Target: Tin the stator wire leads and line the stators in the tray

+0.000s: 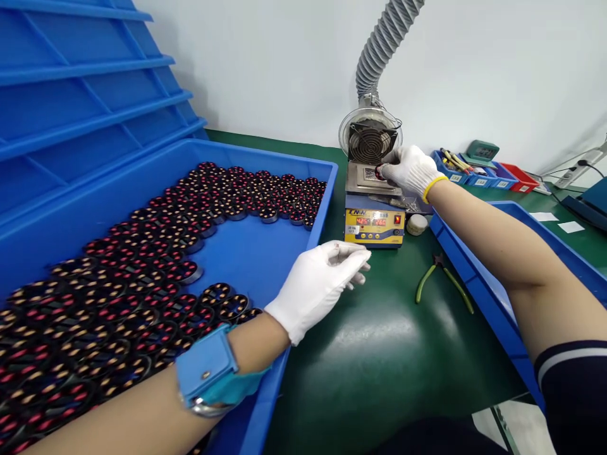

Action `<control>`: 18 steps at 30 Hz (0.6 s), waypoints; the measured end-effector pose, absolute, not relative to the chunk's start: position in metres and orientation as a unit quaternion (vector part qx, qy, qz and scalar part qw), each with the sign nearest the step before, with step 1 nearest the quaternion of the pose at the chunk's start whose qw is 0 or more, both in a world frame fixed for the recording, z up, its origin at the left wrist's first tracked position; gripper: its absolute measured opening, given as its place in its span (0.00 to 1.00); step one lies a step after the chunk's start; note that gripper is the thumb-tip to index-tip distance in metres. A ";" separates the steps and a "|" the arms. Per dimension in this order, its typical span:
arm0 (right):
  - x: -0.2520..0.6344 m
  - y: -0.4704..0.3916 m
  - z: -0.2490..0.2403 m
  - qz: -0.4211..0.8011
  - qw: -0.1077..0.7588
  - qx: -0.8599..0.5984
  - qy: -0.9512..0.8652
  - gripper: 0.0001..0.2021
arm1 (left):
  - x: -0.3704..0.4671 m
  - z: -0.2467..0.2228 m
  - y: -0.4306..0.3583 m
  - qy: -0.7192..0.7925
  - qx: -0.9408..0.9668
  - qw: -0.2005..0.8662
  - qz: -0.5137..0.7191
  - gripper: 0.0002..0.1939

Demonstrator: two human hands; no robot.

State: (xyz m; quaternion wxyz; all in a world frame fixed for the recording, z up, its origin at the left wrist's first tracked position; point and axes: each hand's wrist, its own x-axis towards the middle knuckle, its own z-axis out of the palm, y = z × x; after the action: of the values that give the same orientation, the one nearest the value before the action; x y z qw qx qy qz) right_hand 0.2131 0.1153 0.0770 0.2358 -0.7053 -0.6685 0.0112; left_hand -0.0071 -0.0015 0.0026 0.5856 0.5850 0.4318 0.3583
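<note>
My right hand (pixel 411 172), in a white knit glove with a yellow cuff, pinches a motor stator (pixel 378 172) at the top of the solder pot (pixel 374 218). Only a dark, reddish edge of that stator shows past the fingers. The pot's yellow front panel has lit red digits. Lower down, my left hand (pixel 327 275), in a white glove, hovers over the green table beside the blue tray (pixel 227 253). Its fingers are closed together; whatever they may hold is hidden. Many round stators (pixel 156 272) with copper and red windings fill much of the tray.
A fume fan (pixel 371 142) with a grey duct (pixel 389 41) stands behind the pot. Green-handled cutters (pixel 440 278) and a small round tin (pixel 417 224) lie right of it. Another blue tray (pixel 502 341) sits under my right arm. Small bins (pixel 516 178) line the back.
</note>
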 end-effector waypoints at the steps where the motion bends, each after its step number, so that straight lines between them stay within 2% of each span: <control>1: 0.214 0.123 0.077 -0.013 0.224 -0.709 -0.668 0.10 | -0.007 0.003 -0.002 0.431 0.588 0.586 0.353 0.20; 7: 0.214 0.152 0.067 -0.081 0.147 -0.724 -0.669 0.14 | -0.008 0.007 -0.003 0.421 0.599 0.593 0.335 0.19; 14: 0.216 0.159 0.067 -0.090 0.143 -0.721 -0.671 0.17 | -0.009 0.007 -0.004 0.414 0.601 0.598 0.330 0.18; 18: 0.214 0.158 0.064 -0.083 0.139 -0.724 -0.671 0.16 | -0.008 0.006 -0.004 0.412 0.606 0.597 0.327 0.18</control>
State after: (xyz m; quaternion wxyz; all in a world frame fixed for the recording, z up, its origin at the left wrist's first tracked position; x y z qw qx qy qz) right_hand 0.2135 0.1578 0.0644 0.1390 -0.7237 -0.6708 -0.0832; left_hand -0.0085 -0.0045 0.0063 0.5966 0.6061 0.4117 0.3274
